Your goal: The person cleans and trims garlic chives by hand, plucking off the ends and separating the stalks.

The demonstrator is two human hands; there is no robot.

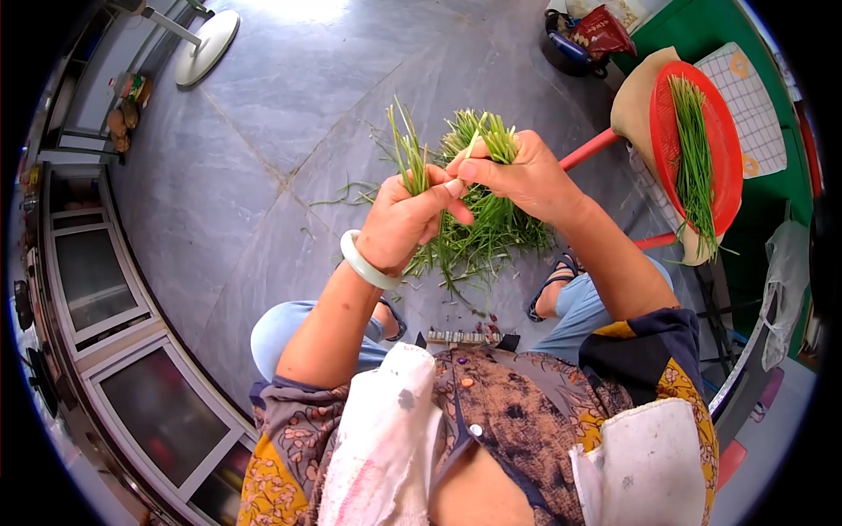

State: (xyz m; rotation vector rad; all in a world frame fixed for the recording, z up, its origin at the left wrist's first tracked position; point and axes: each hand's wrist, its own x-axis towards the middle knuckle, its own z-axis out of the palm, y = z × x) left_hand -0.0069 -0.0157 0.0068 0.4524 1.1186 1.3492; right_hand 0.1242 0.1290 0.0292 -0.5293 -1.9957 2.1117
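My left hand (405, 215), with a pale bangle (364, 263) on its wrist, is closed around a small bunch of chives (409, 156) whose cut ends point up. Close beside it, my right hand (519, 180) grips a thicker bunch of chives (498, 140). The fingertips of both hands meet between the bunches, over what seems to be a single stalk. Below them, a loose pile of chives (495, 241) lies on the grey floor, partly hidden by my hands. More chives (691, 149) lie lined up in a red plastic basket (731, 175) at the right.
The red basket rests on a stool-like seat with red legs (589, 151). Behind it is a green surface with a checked cloth (741, 105). A dark pot (566, 48) stands at the back right, a white round base (208, 48) at the back left. Glass-doored cabinets (162, 412) line the left.
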